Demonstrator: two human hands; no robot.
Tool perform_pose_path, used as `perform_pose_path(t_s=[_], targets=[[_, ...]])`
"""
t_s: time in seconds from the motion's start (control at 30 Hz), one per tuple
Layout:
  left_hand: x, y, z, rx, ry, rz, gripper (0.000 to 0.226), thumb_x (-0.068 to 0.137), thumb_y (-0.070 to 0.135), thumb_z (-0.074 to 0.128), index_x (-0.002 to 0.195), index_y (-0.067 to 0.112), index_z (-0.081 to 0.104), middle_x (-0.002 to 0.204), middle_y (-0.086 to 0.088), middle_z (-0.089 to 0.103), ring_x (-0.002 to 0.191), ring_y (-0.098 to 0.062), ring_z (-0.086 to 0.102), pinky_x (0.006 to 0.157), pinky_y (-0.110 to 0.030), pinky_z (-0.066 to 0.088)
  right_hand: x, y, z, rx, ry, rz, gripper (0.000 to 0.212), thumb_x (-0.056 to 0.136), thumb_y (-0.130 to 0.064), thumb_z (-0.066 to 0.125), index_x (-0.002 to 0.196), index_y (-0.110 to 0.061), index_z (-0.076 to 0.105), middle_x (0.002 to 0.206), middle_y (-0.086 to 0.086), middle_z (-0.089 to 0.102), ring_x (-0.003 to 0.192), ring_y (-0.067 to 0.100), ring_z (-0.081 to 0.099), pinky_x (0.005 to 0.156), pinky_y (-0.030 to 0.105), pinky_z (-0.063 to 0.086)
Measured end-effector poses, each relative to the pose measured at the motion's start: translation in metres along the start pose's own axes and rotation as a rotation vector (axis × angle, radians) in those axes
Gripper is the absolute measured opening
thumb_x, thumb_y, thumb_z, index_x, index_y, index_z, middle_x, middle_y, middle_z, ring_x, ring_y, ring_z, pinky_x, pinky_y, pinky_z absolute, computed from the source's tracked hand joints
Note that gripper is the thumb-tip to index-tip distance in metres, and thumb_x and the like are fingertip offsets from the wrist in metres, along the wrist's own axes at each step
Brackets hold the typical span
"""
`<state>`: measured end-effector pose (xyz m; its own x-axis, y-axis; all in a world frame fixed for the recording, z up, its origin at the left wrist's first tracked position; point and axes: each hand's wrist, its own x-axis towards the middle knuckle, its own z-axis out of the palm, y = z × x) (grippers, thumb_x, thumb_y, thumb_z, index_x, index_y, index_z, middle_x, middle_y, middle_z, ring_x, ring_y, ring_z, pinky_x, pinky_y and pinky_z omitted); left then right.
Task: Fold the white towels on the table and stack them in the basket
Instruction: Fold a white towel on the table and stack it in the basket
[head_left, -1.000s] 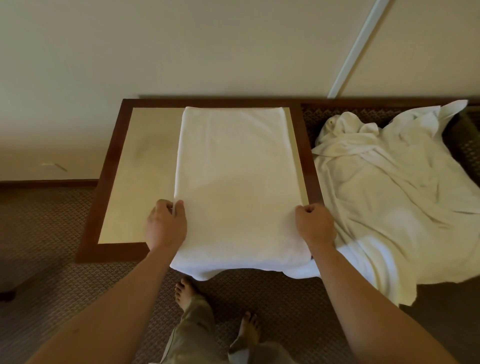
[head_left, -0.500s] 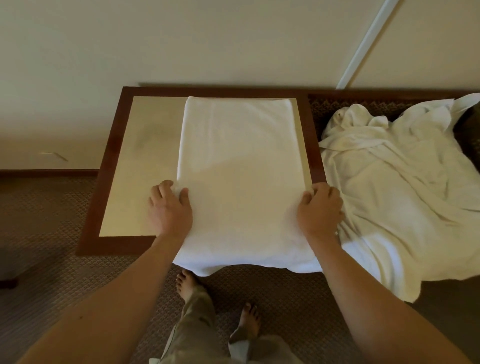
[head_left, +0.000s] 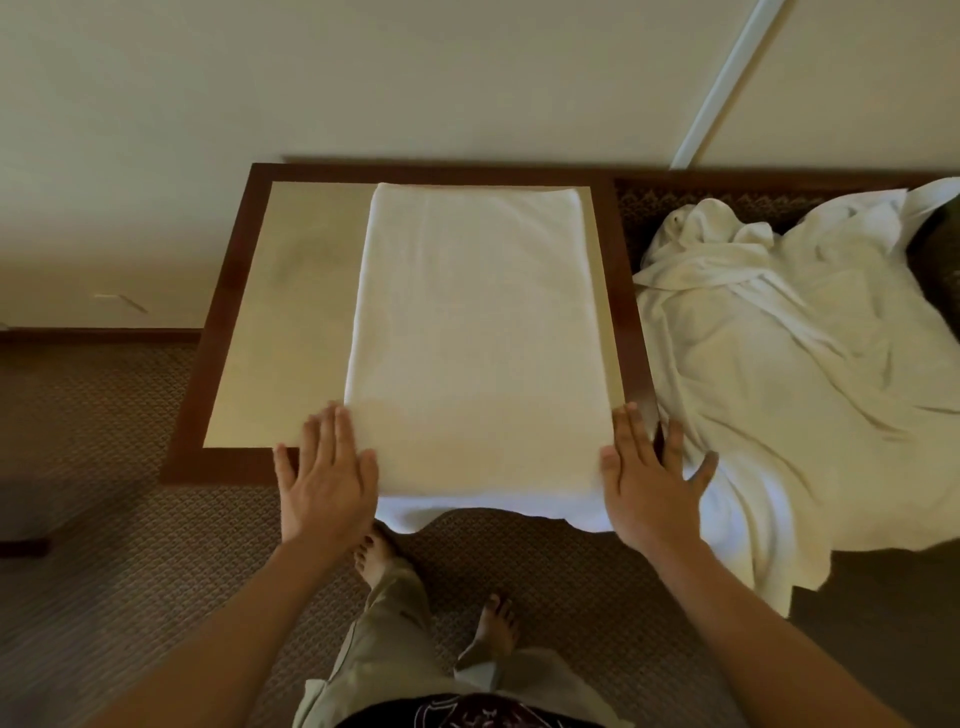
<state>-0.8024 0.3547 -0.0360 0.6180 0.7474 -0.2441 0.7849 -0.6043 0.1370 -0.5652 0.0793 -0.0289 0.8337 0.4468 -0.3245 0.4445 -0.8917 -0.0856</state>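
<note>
A white towel (head_left: 478, 338), folded into a long strip, lies flat on the wood-framed table (head_left: 234, 322), and its near end hangs over the front edge. My left hand (head_left: 327, 478) lies flat with straight fingers at the towel's near left edge. At the near right edge my right hand (head_left: 649, 483) is spread flat, its fingers reaching over the table's right frame. A crumpled heap of white towels (head_left: 779, 374) lies to the right of the table. No basket is in view.
The table stands against a cream wall (head_left: 415, 78). Patterned carpet (head_left: 104, 519) covers the floor. My bare feet (head_left: 379, 561) and trouser legs show below the table's front edge. A dark patterned surface (head_left: 675, 202) shows behind the towel heap.
Both hands were curled on the towel's side edges; they have let go and now lie flat with fingers spread, slightly nearer the front edge.
</note>
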Motion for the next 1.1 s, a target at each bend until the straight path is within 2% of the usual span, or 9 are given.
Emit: perform_pose_path(t_s=[0.1,0.23,0.3,0.43,0.5,0.57,0.8,0.93,1.1], targets=[[-0.01,0.02,-0.007,-0.04,0.047,-0.097,0.072,0.102,0.045,0.011,0.163,0.01,-0.003,0.17,-0.009,-0.014,0.157,-0.032,-0.008,0.125,-0.056,-0.005,-0.002,-0.03,-0.008,0.148,0.142,0.075,0.068,0.1,-0.046,0.007,0.165,-0.023,0.002,0.172,-0.007,-0.009,0.158,0.031,-0.001,0.117,0.071,0.004],[-0.004,0.059,-0.004,-0.033,-0.008,0.228,0.073,0.099,0.051,0.005,0.164,0.018,0.0,0.168,-0.001,-0.021,0.155,-0.026,-0.02,0.126,-0.051,-0.011,-0.005,-0.08,-0.003,0.084,0.117,-0.316,0.067,0.104,-0.051,0.012,0.164,-0.023,0.012,0.172,-0.001,-0.002,0.158,0.03,-0.003,0.121,0.065,0.001],[0.013,0.071,-0.003,-0.045,-0.041,0.262,0.075,0.097,0.056,0.003,0.165,0.023,0.001,0.168,0.001,-0.021,0.155,-0.025,-0.022,0.126,-0.052,-0.011,0.006,-0.094,0.001,0.059,0.084,-0.365,0.068,0.104,-0.055,0.011,0.164,-0.023,0.014,0.172,-0.001,0.001,0.158,0.029,0.0,0.122,0.063,-0.001],[0.067,0.068,-0.012,0.003,-0.019,0.199,0.076,0.097,0.063,0.0,0.164,0.027,-0.006,0.169,0.0,-0.02,0.156,-0.027,-0.018,0.126,-0.051,-0.011,0.062,-0.08,-0.009,0.033,0.032,-0.215,0.069,0.103,-0.059,0.007,0.161,-0.03,-0.016,0.167,-0.01,-0.027,0.155,0.023,-0.023,0.123,0.062,-0.007],[0.094,0.065,-0.017,0.004,-0.019,0.164,0.079,0.096,0.065,-0.002,0.164,0.026,-0.007,0.169,0.0,-0.021,0.156,-0.026,-0.019,0.125,-0.051,-0.012,0.086,-0.071,-0.02,0.065,0.018,-0.071,0.067,0.102,-0.058,0.001,0.16,-0.031,-0.019,0.167,-0.012,-0.028,0.155,0.026,-0.022,0.122,0.065,-0.005],[0.122,0.068,-0.022,-0.017,0.009,0.142,0.081,0.096,0.065,0.001,0.165,0.022,0.002,0.171,-0.002,-0.013,0.157,-0.028,-0.013,0.126,-0.052,-0.009,0.108,-0.075,-0.03,0.095,0.028,0.027,0.069,0.099,-0.057,-0.004,0.16,-0.029,-0.019,0.168,-0.009,-0.025,0.155,0.027,-0.022,0.12,0.068,-0.006],[0.232,0.095,-0.043,-0.023,0.045,0.199,0.08,0.099,0.064,0.01,0.165,0.02,0.013,0.172,-0.005,-0.002,0.158,-0.033,-0.003,0.125,-0.059,0.001,0.211,-0.111,-0.064,0.037,0.033,-0.101,0.069,0.097,-0.063,-0.006,0.156,-0.033,-0.026,0.164,-0.013,-0.031,0.154,0.025,-0.024,0.121,0.065,-0.008],[0.291,0.096,-0.056,0.017,0.039,0.188,0.081,0.095,0.07,0.003,0.164,0.029,-0.006,0.17,0.002,-0.019,0.157,-0.028,-0.016,0.125,-0.059,-0.004,0.278,-0.127,-0.083,0.027,0.019,-0.092,0.069,0.1,-0.062,0.002,0.159,-0.035,-0.02,0.165,-0.015,-0.029,0.154,0.024,-0.025,0.12,0.065,-0.012],[0.352,0.095,-0.072,0.025,0.038,0.153,0.084,0.09,0.074,0.006,0.162,0.034,-0.01,0.169,0.006,-0.023,0.156,-0.027,-0.019,0.124,-0.06,-0.004,0.34,-0.151,-0.101,-0.002,0.067,-0.133,0.07,0.102,-0.059,0.013,0.161,-0.034,-0.013,0.168,-0.014,-0.023,0.156,0.027,-0.02,0.12,0.065,-0.01]])
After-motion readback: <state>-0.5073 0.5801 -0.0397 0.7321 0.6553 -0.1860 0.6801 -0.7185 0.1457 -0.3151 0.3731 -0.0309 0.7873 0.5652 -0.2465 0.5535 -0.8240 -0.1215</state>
